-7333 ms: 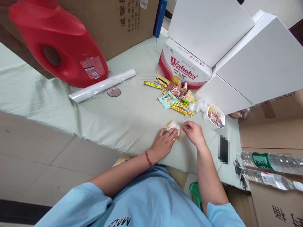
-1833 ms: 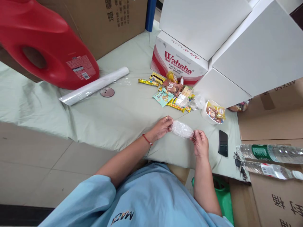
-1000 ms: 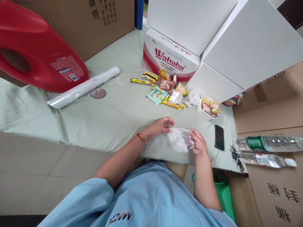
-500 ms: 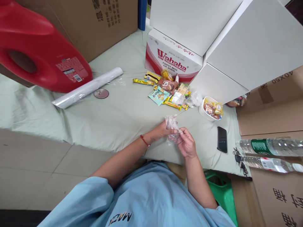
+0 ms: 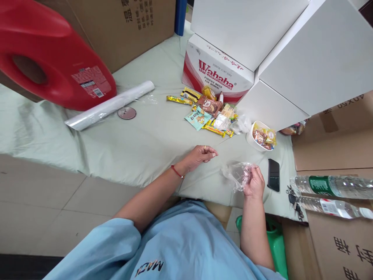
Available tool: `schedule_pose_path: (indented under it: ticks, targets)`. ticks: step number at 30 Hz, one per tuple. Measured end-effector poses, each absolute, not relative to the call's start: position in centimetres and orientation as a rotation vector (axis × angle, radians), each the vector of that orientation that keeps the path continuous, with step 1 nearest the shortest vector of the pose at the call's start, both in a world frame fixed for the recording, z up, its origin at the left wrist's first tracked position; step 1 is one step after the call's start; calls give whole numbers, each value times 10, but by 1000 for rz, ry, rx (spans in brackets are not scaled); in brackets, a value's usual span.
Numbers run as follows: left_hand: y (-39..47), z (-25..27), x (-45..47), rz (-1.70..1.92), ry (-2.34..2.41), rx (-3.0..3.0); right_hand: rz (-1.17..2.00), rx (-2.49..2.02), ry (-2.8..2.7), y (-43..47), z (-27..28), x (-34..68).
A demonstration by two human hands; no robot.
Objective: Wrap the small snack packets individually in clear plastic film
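Observation:
My right hand (image 5: 254, 182) is closed on the edge of a crumpled clear plastic bag (image 5: 237, 174), which hangs out to the left over the cloth. My left hand (image 5: 201, 154) hovers over the table in front of the snacks, apart from the bag. Its thumb and fingers are drawn together, and nothing shows between them. Beyond the hands lies a pile of wrapped snacks, with a brown biscuit packet (image 5: 209, 105), a light-blue packet (image 5: 198, 117) and yellow wrappers. To the right, a white tub (image 5: 253, 143) holds more wrapped snacks.
A black phone (image 5: 273, 175) and two clear bottles (image 5: 335, 206) lie at the right. A plastic-film roll (image 5: 112, 105), a round disc (image 5: 127, 113) and a red jug (image 5: 87, 58) are at the left. Behind the snacks stand a Wahaha carton (image 5: 215, 72) and white boxes (image 5: 247, 27).
My hands have come apart. The right hand has moved right with the plastic bag, which now spreads open more. My left hand has let go of it and stays near the same place.

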State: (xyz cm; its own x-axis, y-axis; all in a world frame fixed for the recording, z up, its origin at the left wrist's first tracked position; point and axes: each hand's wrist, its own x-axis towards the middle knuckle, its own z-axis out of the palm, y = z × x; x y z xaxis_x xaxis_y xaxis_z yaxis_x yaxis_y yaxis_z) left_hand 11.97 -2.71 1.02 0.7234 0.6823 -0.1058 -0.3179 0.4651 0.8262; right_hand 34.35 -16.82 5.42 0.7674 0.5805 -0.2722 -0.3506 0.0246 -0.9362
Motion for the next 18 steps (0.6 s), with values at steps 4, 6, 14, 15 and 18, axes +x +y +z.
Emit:
schedule_pose_path:
  ticks: [4, 6, 14, 15, 18]
  targets:
    - [-35, 13, 124, 678, 462, 831, 845, -1227, -254, -169, 48, 333]
    - [-40, 13, 127, 643, 463, 777, 893, -1171, -319, -162, 49, 318]
    - [-44, 5, 125, 478, 417, 520, 862, -1090, -462, -124, 67, 282]
    - [-43, 5, 125, 441, 367, 491, 863, -1101, -476, -121, 67, 280]
    - [-39, 6, 125, 361, 252, 479, 891, -1179, -522, -117, 62, 278]
